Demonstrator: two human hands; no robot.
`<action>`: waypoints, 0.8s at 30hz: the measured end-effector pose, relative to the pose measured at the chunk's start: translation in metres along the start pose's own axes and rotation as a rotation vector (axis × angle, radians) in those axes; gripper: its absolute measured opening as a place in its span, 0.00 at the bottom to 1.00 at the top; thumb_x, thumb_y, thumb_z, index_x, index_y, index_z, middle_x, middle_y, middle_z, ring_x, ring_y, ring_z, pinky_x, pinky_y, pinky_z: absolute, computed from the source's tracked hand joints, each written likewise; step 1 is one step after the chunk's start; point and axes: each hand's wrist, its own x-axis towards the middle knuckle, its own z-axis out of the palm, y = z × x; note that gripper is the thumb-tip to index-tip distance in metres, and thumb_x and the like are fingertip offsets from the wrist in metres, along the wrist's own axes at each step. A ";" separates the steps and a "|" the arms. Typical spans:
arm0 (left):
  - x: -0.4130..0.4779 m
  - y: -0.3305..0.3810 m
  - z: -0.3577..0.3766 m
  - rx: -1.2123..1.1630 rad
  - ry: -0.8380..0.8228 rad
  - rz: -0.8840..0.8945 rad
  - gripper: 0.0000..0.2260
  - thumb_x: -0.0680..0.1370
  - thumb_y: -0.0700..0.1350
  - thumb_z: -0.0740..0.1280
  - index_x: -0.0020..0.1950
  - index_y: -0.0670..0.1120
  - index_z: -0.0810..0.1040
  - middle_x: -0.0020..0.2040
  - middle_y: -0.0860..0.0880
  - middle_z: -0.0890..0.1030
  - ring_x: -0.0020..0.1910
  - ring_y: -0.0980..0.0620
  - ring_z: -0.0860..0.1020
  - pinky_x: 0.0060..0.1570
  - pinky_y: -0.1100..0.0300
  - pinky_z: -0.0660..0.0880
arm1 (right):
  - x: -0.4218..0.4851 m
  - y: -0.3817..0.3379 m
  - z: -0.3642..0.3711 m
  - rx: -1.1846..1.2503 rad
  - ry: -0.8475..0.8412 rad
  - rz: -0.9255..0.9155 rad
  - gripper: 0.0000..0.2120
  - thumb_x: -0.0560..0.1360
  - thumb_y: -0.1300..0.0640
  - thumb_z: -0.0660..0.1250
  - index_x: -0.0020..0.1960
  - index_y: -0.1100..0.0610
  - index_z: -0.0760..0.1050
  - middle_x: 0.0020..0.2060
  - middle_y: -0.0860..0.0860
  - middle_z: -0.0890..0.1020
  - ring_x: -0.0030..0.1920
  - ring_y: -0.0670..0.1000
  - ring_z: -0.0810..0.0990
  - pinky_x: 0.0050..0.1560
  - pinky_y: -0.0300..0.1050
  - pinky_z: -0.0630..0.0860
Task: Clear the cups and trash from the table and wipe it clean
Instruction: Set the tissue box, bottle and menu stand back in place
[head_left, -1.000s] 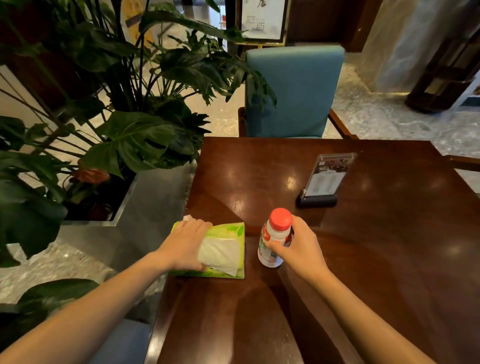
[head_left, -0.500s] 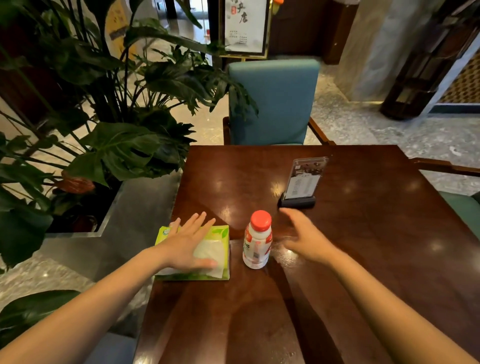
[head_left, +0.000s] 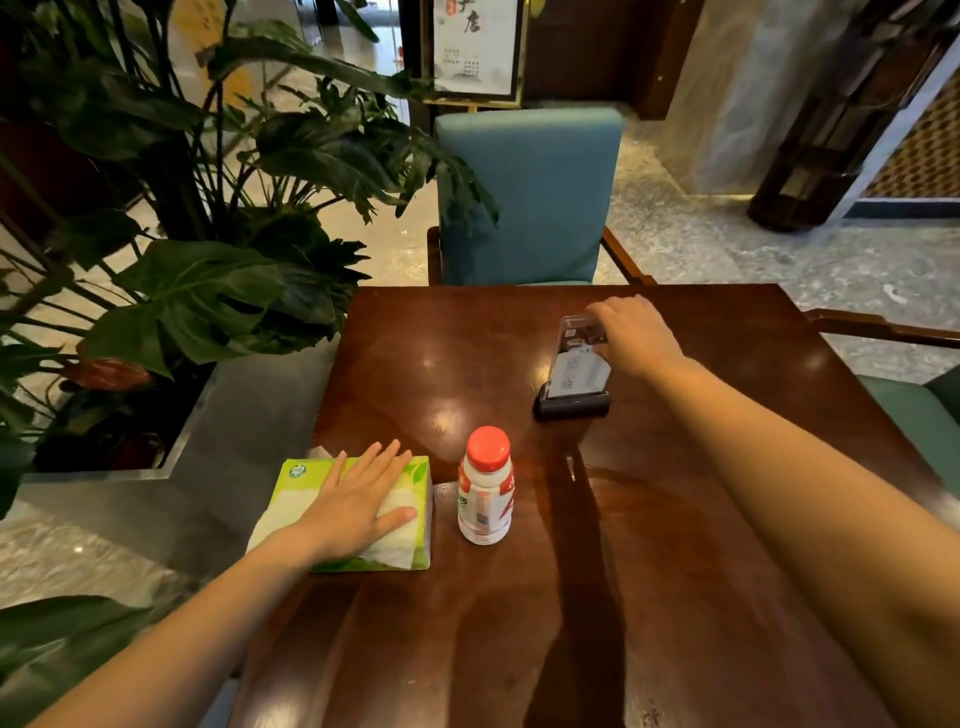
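Where table (head_left: 675, 519) gleams dark, teal chair (head_left: 530, 192) faces.

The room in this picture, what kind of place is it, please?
Probably a restaurant or hotel lounge: the table sign on the wooden table, a framed notice on a stand, and a large potted plant suggest it.

The framed poster (head_left: 474, 47) at the far side, behind the teal chair, carries large brush-written Chinese characters at its top and columns of small print below, too small to read; the tissue pack (head_left: 358, 512) at the near left shows a round green logo on its far left corner, its lettering illegible; the bottle (head_left: 484, 491) has a red and white label with a barcode; the table sign (head_left: 574, 364) bears blurred print.
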 end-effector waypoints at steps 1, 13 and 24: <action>0.000 -0.001 0.000 -0.011 -0.003 0.000 0.54 0.53 0.77 0.24 0.75 0.53 0.39 0.77 0.52 0.40 0.76 0.53 0.39 0.73 0.47 0.38 | 0.002 0.000 0.000 -0.014 0.032 -0.005 0.20 0.74 0.59 0.66 0.65 0.59 0.69 0.61 0.59 0.76 0.62 0.60 0.72 0.66 0.54 0.65; -0.007 0.060 -0.037 -0.475 0.060 0.235 0.50 0.61 0.71 0.67 0.74 0.55 0.46 0.73 0.62 0.49 0.72 0.64 0.46 0.73 0.63 0.47 | -0.051 0.000 -0.045 0.099 -0.036 -0.129 0.07 0.74 0.60 0.66 0.51 0.58 0.78 0.49 0.56 0.82 0.52 0.58 0.78 0.47 0.51 0.73; 0.004 0.092 -0.030 -0.896 0.214 0.071 0.30 0.67 0.45 0.76 0.67 0.50 0.68 0.62 0.51 0.77 0.59 0.53 0.75 0.59 0.59 0.71 | -0.110 -0.018 -0.040 0.083 -0.160 -0.219 0.09 0.75 0.60 0.63 0.54 0.59 0.76 0.50 0.55 0.81 0.53 0.55 0.78 0.49 0.48 0.73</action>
